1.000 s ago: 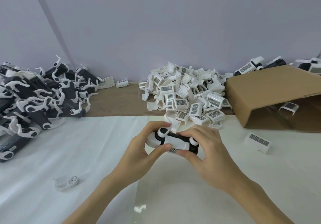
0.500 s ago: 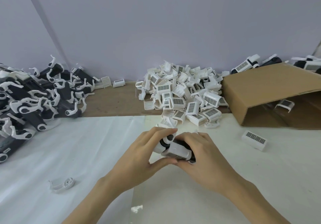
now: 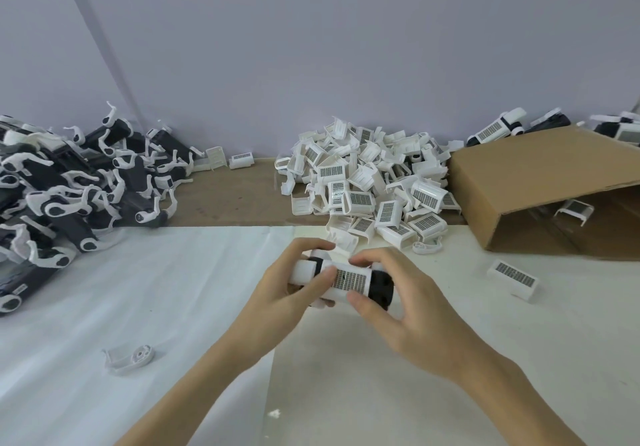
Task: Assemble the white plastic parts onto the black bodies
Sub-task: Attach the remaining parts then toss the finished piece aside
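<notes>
Both hands hold one black body above the table's middle. A white grille part with a dark mesh patch sits on the body. My left hand grips the body's white left end, thumb on the grille. My right hand pinches the grille part and the black end between thumb and fingers. A heap of white grille parts lies just beyond my hands. A pile of black bodies with white clips fills the far left.
An open cardboard box lies on its side at the right, with one white part inside. A loose grille part rests right of my hands. A white clip lies at the front left. Several finished units sit behind the box.
The body has been turned in my hands, so the grille's mesh patch now faces up and the black end points right. My fingers have shifted along it.
</notes>
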{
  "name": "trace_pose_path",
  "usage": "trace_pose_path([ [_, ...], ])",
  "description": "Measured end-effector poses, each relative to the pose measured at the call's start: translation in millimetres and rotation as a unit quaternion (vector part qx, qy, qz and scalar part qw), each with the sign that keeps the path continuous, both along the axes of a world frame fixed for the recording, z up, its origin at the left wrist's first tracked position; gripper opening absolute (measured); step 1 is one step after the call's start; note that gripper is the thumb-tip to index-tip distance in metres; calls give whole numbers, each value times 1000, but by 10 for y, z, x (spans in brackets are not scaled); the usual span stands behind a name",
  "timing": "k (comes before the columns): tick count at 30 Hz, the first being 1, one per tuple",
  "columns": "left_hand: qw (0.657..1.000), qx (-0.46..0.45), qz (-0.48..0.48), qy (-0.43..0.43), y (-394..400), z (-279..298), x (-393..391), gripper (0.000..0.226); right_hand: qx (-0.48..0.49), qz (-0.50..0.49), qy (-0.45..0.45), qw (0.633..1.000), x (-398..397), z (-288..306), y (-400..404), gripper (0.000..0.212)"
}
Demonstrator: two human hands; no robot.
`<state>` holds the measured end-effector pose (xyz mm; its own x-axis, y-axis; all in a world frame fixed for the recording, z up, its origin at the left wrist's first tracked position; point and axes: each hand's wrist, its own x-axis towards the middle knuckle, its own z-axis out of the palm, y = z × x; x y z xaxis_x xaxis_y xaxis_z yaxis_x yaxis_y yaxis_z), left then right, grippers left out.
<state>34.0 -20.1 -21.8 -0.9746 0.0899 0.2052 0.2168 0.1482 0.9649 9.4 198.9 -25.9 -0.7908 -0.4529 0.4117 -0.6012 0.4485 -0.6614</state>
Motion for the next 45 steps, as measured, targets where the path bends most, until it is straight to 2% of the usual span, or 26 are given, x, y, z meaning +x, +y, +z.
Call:
trace_pose_path([
  [3, 1000, -4, 19, -13, 56, -17, 5, 32, 73, -39, 94, 992, -15, -31, -35, 44],
  [8, 999, -31, -22, 4, 59, -60, 29, 38, 119, -95, 168, 974, 2, -48, -108, 52],
  [10, 995, -88, -20, 52, 76, -80, 41, 40, 142, -107, 206, 962, 22, -44, -136, 52],
  [13, 964, -202, 17, 170, 110, -141, 49, 45, 168, -126, 240, 948, 70, -24, -192, 54],
  [16, 969, -177, 43, 164, 153, -157, 46, 43, 182, -131, 258, 940, 89, -15, -229, 67],
  [18, 971, -180, 48, 149, 174, -157, 41, 41, 167, -118, 253, 946, 102, -20, -236, 68],
  [20, 962, -219, 70, 146, 127, -129, 30, 39, 122, -105, 209, 965, 112, -5, -217, 61],
  [22, 922, -298, 127, 211, 46, -63, 25, 50, 19, -68, 105, 992, 122, 28, -181, 51],
  [24, 898, -313, 144, 273, 7, -39, 32, 61, -55, -18, 35, 998, 108, 31, -193, 45],
  [27, 927, -249, 116, 258, 85, -45, 80, 62, -69, 25, 4, 997, 128, 11, -280, 50],
  [28, 926, -248, 126, 255, 111, -50, 83, 58, -69, 33, -12, 997, 133, 20, -287, 52],
  [31, 885, -304, 145, 322, 134, -31, 37, 38, -64, 29, -55, 996, 97, 86, -233, 45],
  [34, 834, -348, 123, 411, 160, 0, -14, 25, -39, -14, -9, 999, 119, 116, -210, 32],
  [36, 820, -351, 120, 436, 200, 4, -22, 21, -17, -42, 30, 999, 170, 111, -233, 29],
  [39, 819, -342, 122, 444, 206, -15, -11, 13, -26, -48, 57, 997, 208, 103, -236, 31],
  [42, 829, -327, 122, 438, 138, -23, -27, 12, -21, -22, 72, 997, 201, 123, -255, 31],
  [45, 823, -316, 110, 459, 60, -21, -56, 13, -3, 8, 91, 996, 175, 144, -248, 39],
])
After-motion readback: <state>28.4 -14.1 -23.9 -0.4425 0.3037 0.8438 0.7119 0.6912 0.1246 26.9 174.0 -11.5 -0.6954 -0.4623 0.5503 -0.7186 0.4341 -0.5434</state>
